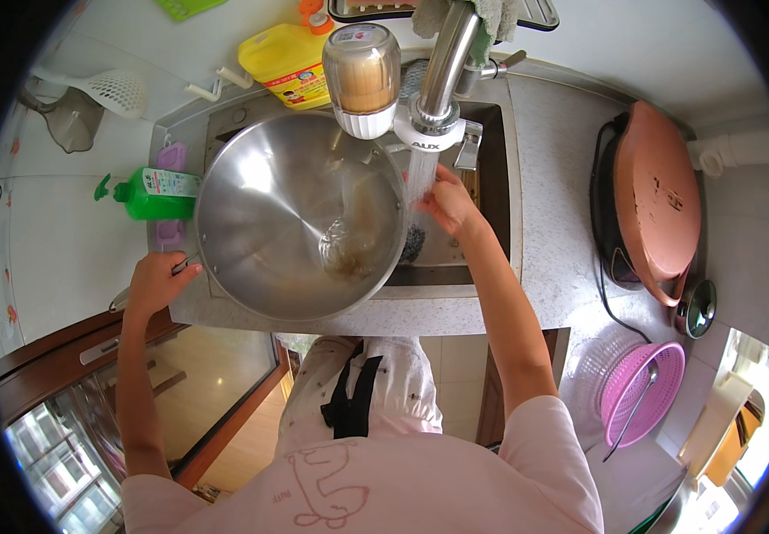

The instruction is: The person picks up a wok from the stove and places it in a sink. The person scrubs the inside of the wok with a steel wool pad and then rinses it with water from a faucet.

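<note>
My left hand [161,279] grips the handle of a large stainless steel wok [251,220], which is tilted over the left part of the sink [501,193]. A little brownish water lies in the wok's lower right. Beside the wok's right rim, my right hand [449,200] is at the stream from the faucet [434,100]; its fingertips are partly hidden by the water, and whether they hold the rim I cannot tell. An AUX faucet filter [361,80] with a clear housing hangs over the wok's far edge. A dark scouring pad [413,244] lies in the sink.
A green pump bottle [157,193] stands left of the wok, a yellow detergent jug [284,60] behind it. On the right are a pink-lidded electric pan [661,200], a small glass lid [698,308] and a pink basket [644,394] with a ladle. A skimmer [117,92] hangs at the left wall.
</note>
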Action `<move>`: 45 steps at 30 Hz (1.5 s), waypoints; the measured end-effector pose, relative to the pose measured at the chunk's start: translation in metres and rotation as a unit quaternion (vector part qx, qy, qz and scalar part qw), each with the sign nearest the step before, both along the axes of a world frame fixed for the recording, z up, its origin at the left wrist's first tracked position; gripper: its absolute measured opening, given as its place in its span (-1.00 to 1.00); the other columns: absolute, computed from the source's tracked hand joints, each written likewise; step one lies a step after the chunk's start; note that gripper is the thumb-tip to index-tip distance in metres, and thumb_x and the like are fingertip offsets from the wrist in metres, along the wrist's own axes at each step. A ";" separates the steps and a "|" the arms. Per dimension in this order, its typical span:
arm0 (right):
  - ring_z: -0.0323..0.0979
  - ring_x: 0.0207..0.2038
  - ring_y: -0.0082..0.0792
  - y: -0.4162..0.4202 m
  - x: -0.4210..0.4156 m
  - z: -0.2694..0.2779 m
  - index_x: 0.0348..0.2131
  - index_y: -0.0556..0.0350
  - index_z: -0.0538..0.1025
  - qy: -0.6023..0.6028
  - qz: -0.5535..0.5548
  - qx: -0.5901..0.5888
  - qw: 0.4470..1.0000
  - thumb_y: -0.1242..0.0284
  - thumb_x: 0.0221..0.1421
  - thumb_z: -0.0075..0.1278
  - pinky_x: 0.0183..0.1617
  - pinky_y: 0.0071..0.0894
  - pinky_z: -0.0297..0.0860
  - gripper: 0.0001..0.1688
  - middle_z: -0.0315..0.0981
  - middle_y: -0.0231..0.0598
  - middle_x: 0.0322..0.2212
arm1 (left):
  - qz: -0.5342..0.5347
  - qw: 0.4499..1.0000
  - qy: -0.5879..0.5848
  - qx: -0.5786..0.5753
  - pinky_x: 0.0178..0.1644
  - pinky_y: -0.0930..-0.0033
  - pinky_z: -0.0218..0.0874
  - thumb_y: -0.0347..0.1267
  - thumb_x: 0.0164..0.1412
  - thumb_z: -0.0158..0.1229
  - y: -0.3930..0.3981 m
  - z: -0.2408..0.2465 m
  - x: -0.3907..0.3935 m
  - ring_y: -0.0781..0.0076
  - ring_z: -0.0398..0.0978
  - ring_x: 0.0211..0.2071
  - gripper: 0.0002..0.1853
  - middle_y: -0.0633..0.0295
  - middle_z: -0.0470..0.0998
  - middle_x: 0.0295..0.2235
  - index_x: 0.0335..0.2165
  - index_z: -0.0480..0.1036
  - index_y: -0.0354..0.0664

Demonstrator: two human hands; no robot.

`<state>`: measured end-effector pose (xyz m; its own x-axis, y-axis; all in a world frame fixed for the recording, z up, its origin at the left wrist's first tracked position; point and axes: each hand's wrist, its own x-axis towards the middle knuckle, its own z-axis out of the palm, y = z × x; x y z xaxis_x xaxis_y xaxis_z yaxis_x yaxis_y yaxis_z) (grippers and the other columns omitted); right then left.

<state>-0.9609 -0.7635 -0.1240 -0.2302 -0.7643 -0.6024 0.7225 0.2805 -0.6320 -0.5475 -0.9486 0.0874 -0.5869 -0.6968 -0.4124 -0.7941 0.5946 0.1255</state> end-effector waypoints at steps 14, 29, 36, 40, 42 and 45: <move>0.51 -0.42 -0.40 0.041 -0.041 0.047 -0.08 0.29 0.44 0.149 0.008 0.091 0.985 0.50 0.23 -0.14 -0.45 -0.44 0.52 -0.70 0.54 -0.10 -0.33 | 0.100 0.928 -0.009 0.358 -0.60 0.40 -0.08 -0.12 0.22 0.18 -0.019 -0.065 -0.028 0.66 0.08 -0.66 -0.47 0.41 0.13 -0.74 -0.70 0.26 -0.24; 0.50 -0.36 -0.42 0.060 -0.083 0.044 0.07 0.22 0.36 0.239 -0.097 0.084 0.963 0.49 0.28 -0.14 -0.34 -0.36 0.51 -0.62 0.53 -0.20 -0.35 | 0.005 0.967 0.092 0.238 -0.55 0.26 0.03 -0.02 0.16 0.19 0.003 -0.123 -0.076 0.39 0.22 -0.69 -0.43 0.16 0.25 -0.75 -0.67 0.32 -0.31; 0.41 -0.34 -0.49 0.024 -0.049 -0.050 0.12 -0.06 0.35 0.155 -0.076 0.088 0.981 0.46 0.33 -0.18 -0.40 -0.37 0.39 -0.61 0.52 -0.32 -0.34 | -0.027 0.997 0.034 0.056 -0.54 0.11 0.03 -0.03 0.10 0.22 -0.009 -0.080 -0.059 0.00 0.27 -0.65 -0.44 -0.03 0.32 -0.70 -0.67 0.31 -0.32; 0.43 -0.40 -0.48 0.026 -0.022 -0.059 0.12 -0.03 0.34 0.083 -0.043 0.098 0.991 0.47 0.32 -0.19 -0.41 -0.40 0.42 -0.60 0.51 -0.32 -0.36 | -0.027 0.998 -0.038 0.037 -0.54 0.09 0.04 -0.01 0.07 0.24 -0.001 -0.040 -0.050 -0.03 0.28 -0.65 -0.43 -0.04 0.32 -0.70 -0.69 0.32 -0.32; 0.44 -0.46 -0.47 0.031 -0.023 -0.052 0.10 0.01 0.35 0.066 -0.034 0.095 0.993 0.49 0.31 -0.18 -0.45 -0.46 0.42 -0.62 0.50 -0.28 -0.38 | -0.027 0.997 -0.048 0.053 -0.54 0.09 0.05 0.00 0.07 0.24 0.005 -0.034 -0.052 -0.04 0.30 -0.64 -0.42 -0.04 0.32 -0.70 -0.69 0.34 -0.31; 0.40 -0.49 -0.48 0.035 -0.040 -0.049 0.08 0.06 0.37 0.073 -0.028 0.114 0.990 0.50 0.31 -0.17 -0.56 -0.52 0.33 -0.63 0.49 -0.25 -0.39 | -0.027 0.996 -0.037 0.071 -0.53 0.07 0.07 0.01 0.08 0.22 0.015 -0.032 -0.063 -0.05 0.33 -0.62 -0.42 -0.05 0.34 -0.70 -0.68 0.36 -0.31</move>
<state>-1.0013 -0.7289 -0.1734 -0.3659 -0.5952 -0.7155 0.6468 0.3901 -0.6553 -0.6102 -0.9332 0.0557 -0.5870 -0.5958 -0.5482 -0.7711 0.6177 0.1544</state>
